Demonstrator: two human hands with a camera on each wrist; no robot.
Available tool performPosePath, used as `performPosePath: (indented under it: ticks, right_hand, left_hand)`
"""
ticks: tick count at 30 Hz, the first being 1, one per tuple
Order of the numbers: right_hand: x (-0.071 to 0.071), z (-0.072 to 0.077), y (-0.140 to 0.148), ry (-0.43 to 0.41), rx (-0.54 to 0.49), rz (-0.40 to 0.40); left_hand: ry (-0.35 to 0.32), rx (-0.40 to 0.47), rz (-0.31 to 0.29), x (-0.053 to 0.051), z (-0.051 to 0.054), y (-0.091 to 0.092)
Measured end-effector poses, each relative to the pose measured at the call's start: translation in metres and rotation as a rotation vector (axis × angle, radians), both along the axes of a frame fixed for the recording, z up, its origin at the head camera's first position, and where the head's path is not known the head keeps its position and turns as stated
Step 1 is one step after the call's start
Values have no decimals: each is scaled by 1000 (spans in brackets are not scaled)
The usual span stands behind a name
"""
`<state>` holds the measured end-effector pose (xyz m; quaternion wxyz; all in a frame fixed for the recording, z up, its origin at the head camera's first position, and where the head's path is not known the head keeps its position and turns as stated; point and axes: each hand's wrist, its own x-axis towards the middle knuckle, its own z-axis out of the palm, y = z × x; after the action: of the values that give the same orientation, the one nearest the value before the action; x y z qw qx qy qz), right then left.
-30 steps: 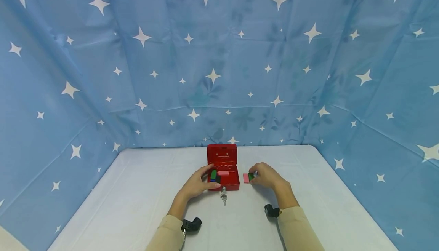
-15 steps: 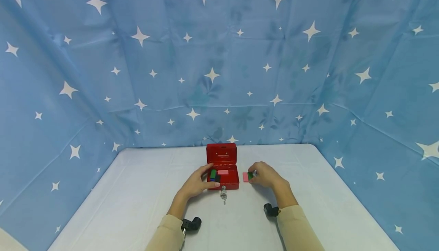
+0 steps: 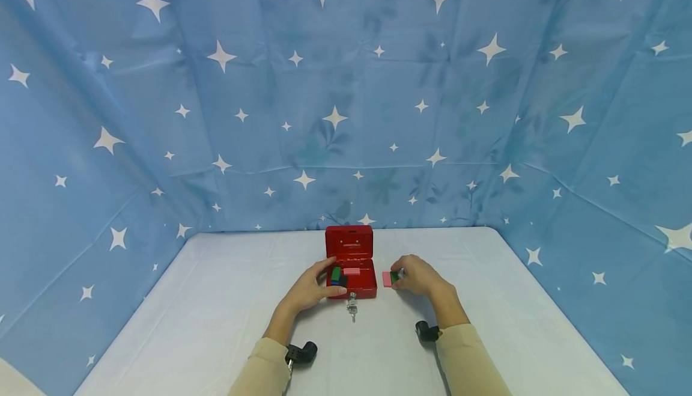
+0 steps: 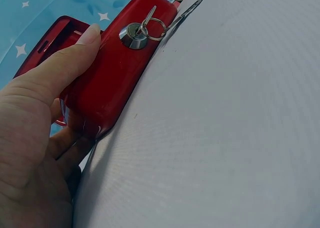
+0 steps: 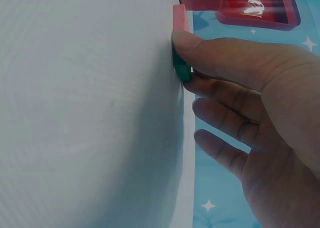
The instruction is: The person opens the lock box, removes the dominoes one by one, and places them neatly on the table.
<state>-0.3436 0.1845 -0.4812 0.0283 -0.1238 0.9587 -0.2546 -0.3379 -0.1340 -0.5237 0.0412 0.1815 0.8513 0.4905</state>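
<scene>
A red metal cash box (image 3: 367, 293) stands with its lid (image 3: 349, 235) raised. My left hand (image 3: 309, 289) grips its left end, thumb over the front rim in the left wrist view. Inside lie a pink block (image 3: 351, 271), a green block (image 3: 336, 273) on the left, and dark and blue pieces partly behind the thumb. Right of the box, my right hand (image 3: 420, 277) pinches a second green block (image 5: 182, 70) between thumb and forefinger. That block is low at the table, end to end with a pink block (image 5: 179, 18) in the right wrist view; fingers cover part of it.
A key sits in the lock (image 4: 133, 36) on the box front, and a ring holds another key (image 4: 187, 12) hanging onto the white table (image 3: 243, 300). A blue star-patterned curtain (image 3: 346, 83) rises behind the table and along both sides.
</scene>
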Motion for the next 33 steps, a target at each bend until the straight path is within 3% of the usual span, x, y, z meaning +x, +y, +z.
performPosePath:
  ticks: [19,33]
  right_hand:
    - [-1,4,-3,-22,-4,-13]
    - [-1,15,-18,142,-87,96]
  left_hand:
    - [-3,20,-6,1,2,1]
    - [-1,21,-11,0,1,0]
